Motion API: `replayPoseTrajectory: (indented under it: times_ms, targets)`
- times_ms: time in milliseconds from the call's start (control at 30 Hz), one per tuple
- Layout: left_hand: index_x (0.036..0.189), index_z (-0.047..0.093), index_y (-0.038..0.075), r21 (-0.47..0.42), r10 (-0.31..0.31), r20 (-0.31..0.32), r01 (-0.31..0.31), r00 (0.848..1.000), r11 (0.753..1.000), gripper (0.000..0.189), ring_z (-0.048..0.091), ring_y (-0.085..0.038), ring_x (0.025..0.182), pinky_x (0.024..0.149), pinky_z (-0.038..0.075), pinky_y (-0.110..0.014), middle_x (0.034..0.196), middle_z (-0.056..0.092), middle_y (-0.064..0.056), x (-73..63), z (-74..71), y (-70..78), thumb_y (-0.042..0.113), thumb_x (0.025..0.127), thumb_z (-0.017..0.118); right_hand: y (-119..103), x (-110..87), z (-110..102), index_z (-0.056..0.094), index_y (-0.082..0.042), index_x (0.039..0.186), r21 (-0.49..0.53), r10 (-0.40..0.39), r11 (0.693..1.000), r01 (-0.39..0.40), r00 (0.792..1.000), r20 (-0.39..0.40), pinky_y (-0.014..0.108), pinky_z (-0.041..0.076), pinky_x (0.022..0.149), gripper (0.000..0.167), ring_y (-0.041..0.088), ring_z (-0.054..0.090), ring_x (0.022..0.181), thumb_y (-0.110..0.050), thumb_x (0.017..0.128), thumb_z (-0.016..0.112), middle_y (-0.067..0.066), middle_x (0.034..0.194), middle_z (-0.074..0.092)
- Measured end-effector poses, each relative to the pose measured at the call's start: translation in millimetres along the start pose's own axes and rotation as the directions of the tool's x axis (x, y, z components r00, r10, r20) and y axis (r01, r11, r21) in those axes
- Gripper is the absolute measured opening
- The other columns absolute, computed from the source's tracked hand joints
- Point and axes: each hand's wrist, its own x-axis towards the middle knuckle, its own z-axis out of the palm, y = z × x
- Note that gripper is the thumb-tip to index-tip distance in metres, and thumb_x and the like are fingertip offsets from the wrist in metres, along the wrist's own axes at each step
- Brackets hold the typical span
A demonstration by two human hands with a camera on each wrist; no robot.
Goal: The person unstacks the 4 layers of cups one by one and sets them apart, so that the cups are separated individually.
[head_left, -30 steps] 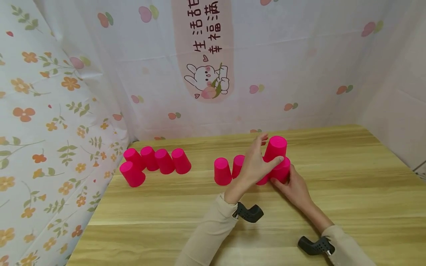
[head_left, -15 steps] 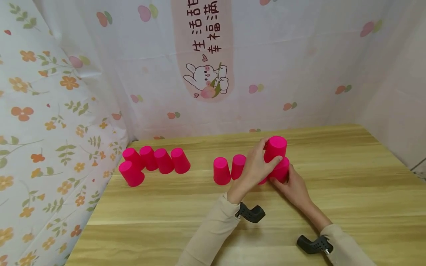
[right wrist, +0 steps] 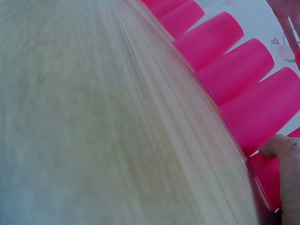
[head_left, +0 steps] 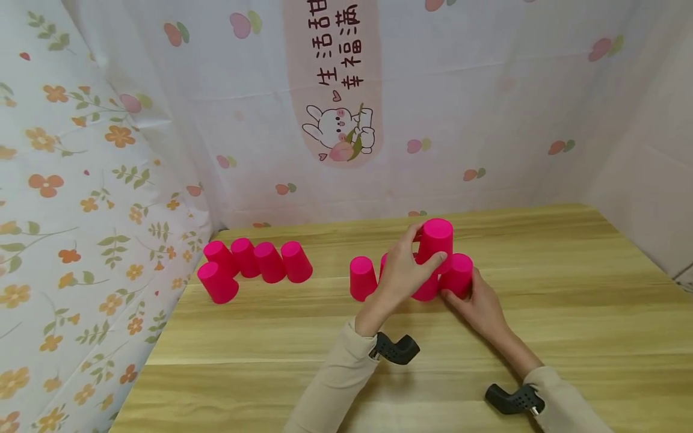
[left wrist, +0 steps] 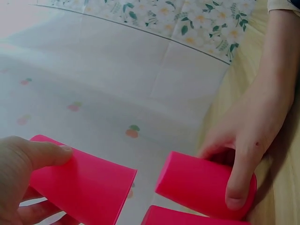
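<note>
- My left hand [head_left: 402, 269] has its fingers wrapped round the upper cup [head_left: 436, 242], a bright pink one held upside down, narrow end up.
- The left thumb [left wrist: 52, 154] presses along the near side of that cup while the other fingers curl behind it.
- I hold it above the row, over the middle cup [head_left: 425, 288]; in the left wrist view a gap shows between its rim and the cups nearest to it.
- My right hand [head_left: 482, 305] is low at the surface [head_left: 563, 313], its fingers gripping the end cup [head_left: 457, 276], also pink and upside down.
- The right thumb [left wrist: 236, 194] lies against that cup's side, and the cup stands on the surface at the right end of the row.
- The middle cup stands just beside the end cup.
- Further left in the row is the outer cup [head_left: 363, 278], beside my left wrist; my left hand partly hides what stands between, so I cannot count the row there.
- Well apart on my left is a group of five cups [head_left: 269, 263], all pink and narrow end up, four across the back and one in front.
- Both my sleeves [head_left: 338, 376] are beige, with a black device [head_left: 397, 349] at each wrist.
- Behind the surface hangs a white cloth [head_left: 487, 108] printed with fruit and a rabbit; a flowered cloth [head_left: 92, 240] hangs on my left.
</note>
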Motion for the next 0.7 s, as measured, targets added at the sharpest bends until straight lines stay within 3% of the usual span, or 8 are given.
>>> replayPoseTrajectory:
  times_ms: [133, 367, 567, 700]
  targets:
    - [0.133, 0.044, 0.008, -0.018, 0.025, 0.008, -0.025, 1.000, 1.000, 0.058, 0.053, -0.013, 0.106, 0.075, 0.050, -0.018, 0.117, 0.057, -0.005, -1.9, -8.6, 0.8, 0.016, 0.082, 0.071, -1, 0.1, 0, 0.042, 0.005, 0.123, -0.003, 0.001, 1.000, -0.001, 1.000, -0.014, 0.045, 0.049, 0.070, 0.059, 0.031, 0.059, 0.084, -0.012, 0.077, 0.075, 0.021, 0.101, 0.060]
    - [0.132, 0.047, 0.008, -0.035, -0.015, -0.013, 0.014, 1.000, 0.999, 0.056, 0.054, -0.011, 0.102, 0.075, 0.050, -0.020, 0.114, 0.058, -0.001, -13.6, -28.4, -5.3, 0.017, 0.082, 0.071, -2, -1.2, 3, 0.043, 0.005, 0.121, 0.008, 0.008, 1.000, -0.008, 1.000, 0.000, 0.041, 0.049, 0.069, 0.057, 0.029, 0.060, 0.084, -0.015, 0.078, 0.075, 0.020, 0.100, 0.061]
    - [0.131, 0.048, 0.009, -0.093, -0.004, -0.033, 0.000, 0.999, 0.996, 0.056, 0.053, -0.012, 0.105, 0.079, 0.051, -0.027, 0.114, 0.058, -0.001, -18.0, -40.1, -12.5, 0.017, 0.082, 0.072, 0, -1.4, 3, 0.043, 0.004, 0.121, 0.007, 0.008, 1.000, -0.008, 1.000, -0.005, 0.041, 0.049, 0.070, 0.057, 0.029, 0.060, 0.084, -0.016, 0.078, 0.075, 0.019, 0.101, 0.061]
    - [0.132, 0.047, 0.008, -0.056, 0.022, -0.038, -0.024, 0.999, 0.998, 0.057, 0.053, -0.016, 0.106, 0.078, 0.052, -0.029, 0.116, 0.058, -0.003, -19.2, -50.0, -12.5, 0.019, 0.082, 0.072, 0, -1.4, 2, 0.044, 0.005, 0.120, 0.000, 0.005, 1.000, -0.005, 1.000, -0.024, 0.041, 0.048, 0.067, 0.057, 0.028, 0.059, 0.082, -0.014, 0.077, 0.076, 0.019, 0.098, 0.062]
